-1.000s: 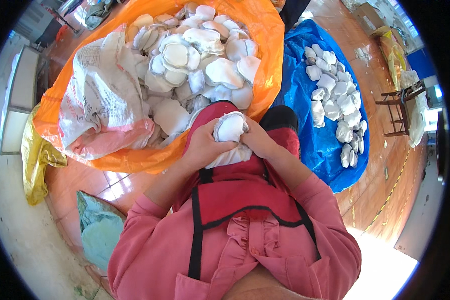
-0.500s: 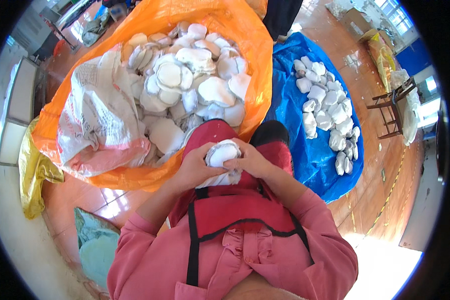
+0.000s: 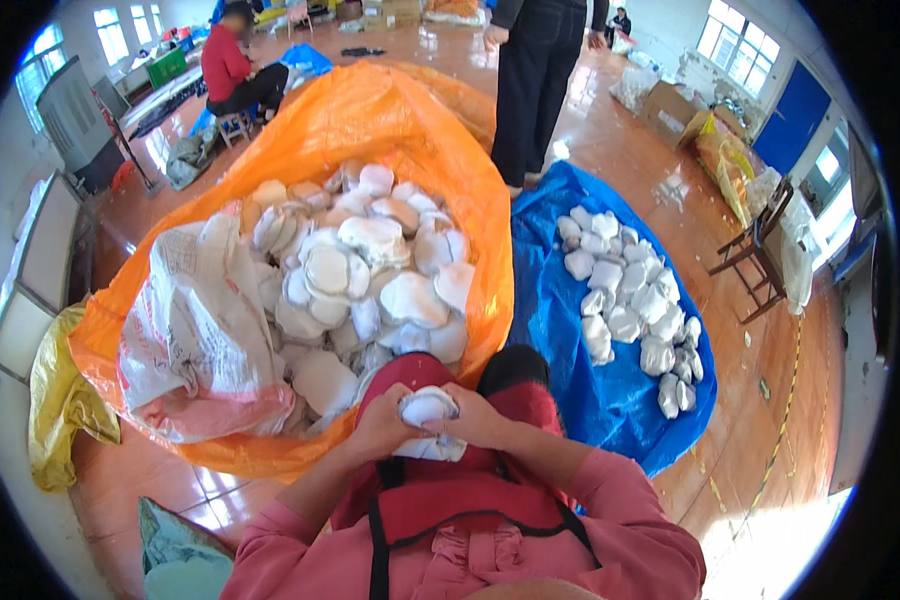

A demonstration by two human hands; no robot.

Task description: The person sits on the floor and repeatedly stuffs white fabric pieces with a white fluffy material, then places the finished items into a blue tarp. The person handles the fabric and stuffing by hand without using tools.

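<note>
Over my lap I hold a small stack of white rounded pads (image 3: 428,408) between both hands. My left hand (image 3: 382,422) is wrapped round its left side, and my right hand (image 3: 478,420) grips it from the right. More white cloth or padding shows below the fingers; whether it belongs to the stack I cannot tell. Just beyond my knees, a large heap of loose white pads (image 3: 370,240) lies on an orange sheet (image 3: 360,115). To the right, several compact white bundles (image 3: 630,285) rest on a blue sheet (image 3: 550,410).
A white woven sack (image 3: 190,310) covers the heap's left side. Yellow sheeting (image 3: 60,400) and a green bag (image 3: 175,550) lie at the left. Someone in dark trousers (image 3: 538,90) stands beyond the sheets; a person in red (image 3: 228,65) sits far left. A wooden chair (image 3: 760,245) stands right.
The view has tipped upward, so the heap and sheets sit lower in the picture and more of the room and its people shows. Both hands still grip the stack over my lap.
</note>
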